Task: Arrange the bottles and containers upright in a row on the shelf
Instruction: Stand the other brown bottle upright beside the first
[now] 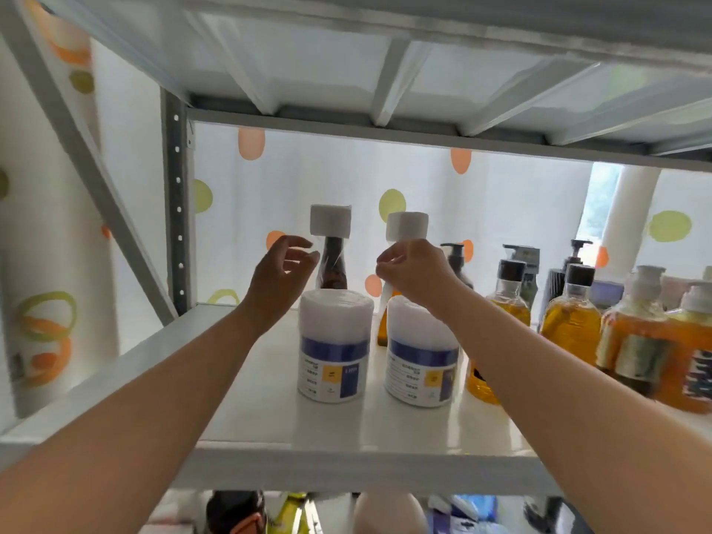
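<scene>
Forearms reach over the shelf at frame centre, past two white tubs. Right hand pinches the amber bottle at its neck; left hand hovers loosely open beside the dark bottle. Steady both upright, level together.

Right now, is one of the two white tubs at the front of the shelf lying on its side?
No, the left tub and the right tub both stand upright on the shelf.

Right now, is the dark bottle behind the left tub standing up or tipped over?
Standing up. The dark bottle stands straight on the shelf, with its white cap on top.
</scene>
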A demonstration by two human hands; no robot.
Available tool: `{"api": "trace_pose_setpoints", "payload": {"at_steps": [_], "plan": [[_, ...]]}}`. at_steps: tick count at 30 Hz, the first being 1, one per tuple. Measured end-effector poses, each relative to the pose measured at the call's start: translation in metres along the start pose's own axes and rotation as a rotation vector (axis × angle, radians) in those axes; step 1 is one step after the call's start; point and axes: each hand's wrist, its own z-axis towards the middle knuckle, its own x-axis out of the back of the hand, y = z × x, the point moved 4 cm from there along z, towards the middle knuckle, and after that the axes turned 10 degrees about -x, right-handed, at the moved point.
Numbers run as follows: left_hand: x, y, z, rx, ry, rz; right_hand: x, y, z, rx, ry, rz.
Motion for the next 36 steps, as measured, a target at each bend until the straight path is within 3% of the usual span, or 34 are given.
{"api": "trace_pose_setpoints", "payload": {"at_steps": [5, 11, 15, 22, 36], "plan": [[-0.013, 0.043, -0.035, -0.013, -0.031, 0.049, -0.003, 0.020, -0.021, 0.058, -0.027, -0.101], [-0.026, 0.028, -0.081, 0.104, -0.005, 0.086, -0.009, 0.051, -0.064, 0.150, 0.153, -0.230], [-0.039, 0.008, -0.100, 0.202, -0.036, -0.004, -0.013, 0.075, -0.081, 0.118, 0.157, -0.087], [-0.038, -0.008, -0.096, 0.181, -0.113, -0.008, -0.023, 0.103, -0.088, 0.010, 0.041, 0.168], [-0.037, 0.003, -0.102, 0.141, -0.105, -0.162, -0.031, 0.112, -0.082, -0.009, 0.076, 0.214]]}}
